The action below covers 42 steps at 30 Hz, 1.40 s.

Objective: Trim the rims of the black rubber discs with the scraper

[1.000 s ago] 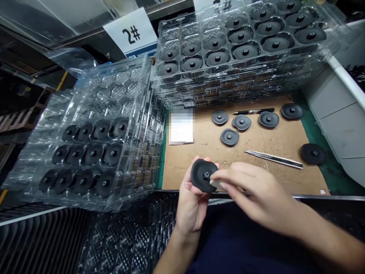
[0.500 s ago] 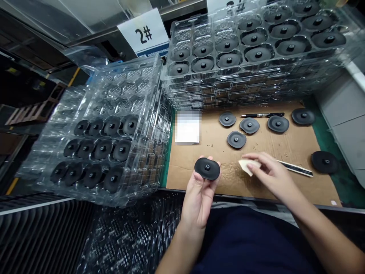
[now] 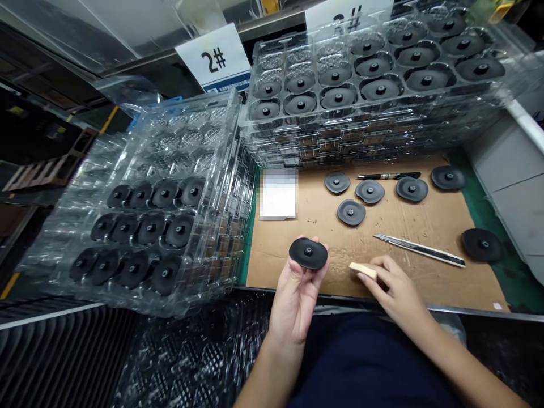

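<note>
at the near edge of the table, the person's left hand point(image 3: 297, 300) lies palm up, fingers curled lightly around the rim of a black disc point(image 3: 308, 253) with a small raised hub at its centre, holding it flat above the cardboard sheet point(image 3: 442, 289). just to the right, the right hand point(image 3: 393, 289) has its thumb and fingers pressed together, pinching a small cream-coloured pad point(image 3: 362, 271) low over the cardboard, a little apart from the disc. past that hand lies a utility knife point(image 3: 420, 250), blade pointing left, and beyond it, at the cardboard's right edge by a green mat point(image 3: 516, 294), sits one more black disc point(image 3: 482, 245). further up the cardboard, five grey-black discs point(image 3: 369, 191) lie scattered, with a black pen point(image 3: 389, 175) behind them and a blurred white paper point(image 3: 278, 194) to their left. off to the left stands a stack of clear plastic trays point(image 3: 204, 170), its nearer cells holding black discs, and further back rises a taller stack of trays point(image 3: 374, 136) filled with discs, beside a white sign reading 2# point(image 3: 215, 56).
</note>
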Available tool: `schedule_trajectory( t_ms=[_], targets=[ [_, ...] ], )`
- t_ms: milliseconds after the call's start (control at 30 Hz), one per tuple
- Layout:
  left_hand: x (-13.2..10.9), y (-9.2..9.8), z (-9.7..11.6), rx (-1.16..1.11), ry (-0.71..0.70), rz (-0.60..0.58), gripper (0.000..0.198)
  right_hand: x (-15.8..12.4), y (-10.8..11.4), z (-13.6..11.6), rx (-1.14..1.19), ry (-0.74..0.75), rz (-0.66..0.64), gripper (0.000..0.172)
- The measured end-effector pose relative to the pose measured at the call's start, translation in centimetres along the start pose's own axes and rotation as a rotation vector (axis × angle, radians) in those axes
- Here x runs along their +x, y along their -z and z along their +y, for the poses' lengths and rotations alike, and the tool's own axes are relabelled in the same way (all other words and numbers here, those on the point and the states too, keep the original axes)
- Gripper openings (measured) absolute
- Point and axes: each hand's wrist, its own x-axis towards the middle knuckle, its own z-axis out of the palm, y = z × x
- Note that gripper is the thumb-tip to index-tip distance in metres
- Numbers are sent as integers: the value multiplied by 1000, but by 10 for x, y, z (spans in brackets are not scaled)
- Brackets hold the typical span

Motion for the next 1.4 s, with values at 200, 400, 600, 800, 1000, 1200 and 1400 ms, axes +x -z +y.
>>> schedule_trajectory(
  t_ms=[200,400,600,800,1000,1200,1400],
  targets=[
    [-2,3,-4,84,-7,-56,43,18,26,-43,179,3,-8,27],
    [-9,3,-10,233,-52,-102,45,34,40,-126,308,420,67,25],
    [-19,-6,-17,291,-206,-15,51,32,35,-138,229,415,35,20],
    [-24,-13,-13,288,-232,59,54,25,44,-139,337,409,-104,21],
    [-26,-15,-10,324,-225,-10,51,27,47,-142,392,485,71,26],
    [-27,-15,-5,341,-213,11,51,30,52,-147,319,441,-60,20],
    [-29,-17,3,276,-211,-65,57,19,52,-137,321,559,-122,25]
  ],
)
